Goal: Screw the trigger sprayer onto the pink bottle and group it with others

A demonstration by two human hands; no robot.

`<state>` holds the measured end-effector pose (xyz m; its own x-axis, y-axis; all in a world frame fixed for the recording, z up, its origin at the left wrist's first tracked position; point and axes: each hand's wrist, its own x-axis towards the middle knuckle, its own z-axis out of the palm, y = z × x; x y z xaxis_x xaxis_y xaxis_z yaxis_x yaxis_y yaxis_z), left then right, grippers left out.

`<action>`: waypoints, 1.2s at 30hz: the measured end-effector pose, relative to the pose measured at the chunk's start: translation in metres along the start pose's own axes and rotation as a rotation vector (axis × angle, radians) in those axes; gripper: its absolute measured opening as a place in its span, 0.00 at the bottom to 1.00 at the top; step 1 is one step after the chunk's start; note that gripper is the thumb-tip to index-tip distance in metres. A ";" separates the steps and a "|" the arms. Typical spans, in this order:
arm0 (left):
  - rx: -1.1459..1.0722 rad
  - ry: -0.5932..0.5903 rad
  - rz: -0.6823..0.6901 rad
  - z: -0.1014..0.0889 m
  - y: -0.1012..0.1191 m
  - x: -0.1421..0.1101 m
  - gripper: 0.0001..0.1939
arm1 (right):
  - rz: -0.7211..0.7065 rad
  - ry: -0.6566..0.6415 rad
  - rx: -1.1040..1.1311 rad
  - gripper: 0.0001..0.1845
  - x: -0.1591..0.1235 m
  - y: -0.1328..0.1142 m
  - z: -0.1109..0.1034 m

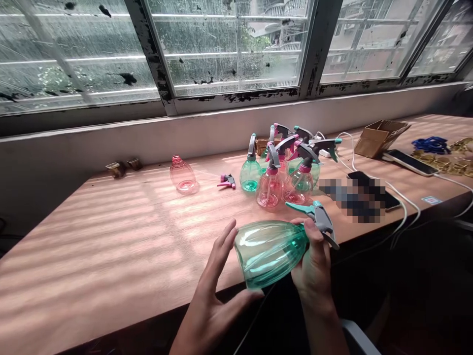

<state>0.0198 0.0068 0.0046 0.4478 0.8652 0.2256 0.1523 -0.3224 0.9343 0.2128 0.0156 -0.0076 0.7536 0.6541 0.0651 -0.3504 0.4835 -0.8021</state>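
Observation:
A green see-through spray bottle lies sideways in the air at the table's front edge, its base to the left. My right hand is closed around its neck, just below the grey and teal trigger head. Beside the base, my left hand has its fingers and thumb spread apart; whether it touches the plastic is hard to tell. A pink bottle without a head stands farther back on the table. Near it lies a loose grey and pink trigger head.
Several green and pink spray bottles with heads stand grouped at mid-table. To the right are a dark phone, white cables, another phone, an open cardboard box and a blue cord bundle. Windows line the back.

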 end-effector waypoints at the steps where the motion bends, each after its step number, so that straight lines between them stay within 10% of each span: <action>1: 0.024 -0.015 0.015 0.000 0.002 -0.001 0.44 | 0.019 0.000 0.007 0.16 0.001 0.000 -0.001; 10: -0.189 0.013 0.046 -0.004 -0.008 -0.006 0.56 | -0.058 0.005 0.025 0.19 -0.008 0.000 0.004; 22: -0.077 0.007 -0.030 -0.020 -0.004 -0.023 0.41 | 0.148 -0.147 0.039 0.17 -0.014 0.011 0.014; 26: -0.259 -0.065 -0.074 -0.015 -0.008 -0.018 0.56 | 0.019 -0.146 0.042 0.18 -0.017 0.012 0.011; 31: -0.485 -0.004 -0.174 -0.003 -0.017 -0.005 0.47 | -0.221 -0.227 0.015 0.19 -0.013 0.015 -0.003; 36: -0.260 0.046 -0.098 0.005 -0.018 0.004 0.49 | -0.016 -0.135 0.007 0.19 -0.006 0.015 -0.003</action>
<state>0.0231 0.0144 -0.0124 0.4005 0.9059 0.1377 -0.0408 -0.1325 0.9903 0.2047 0.0169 -0.0221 0.6775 0.7184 0.1578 -0.3427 0.4982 -0.7965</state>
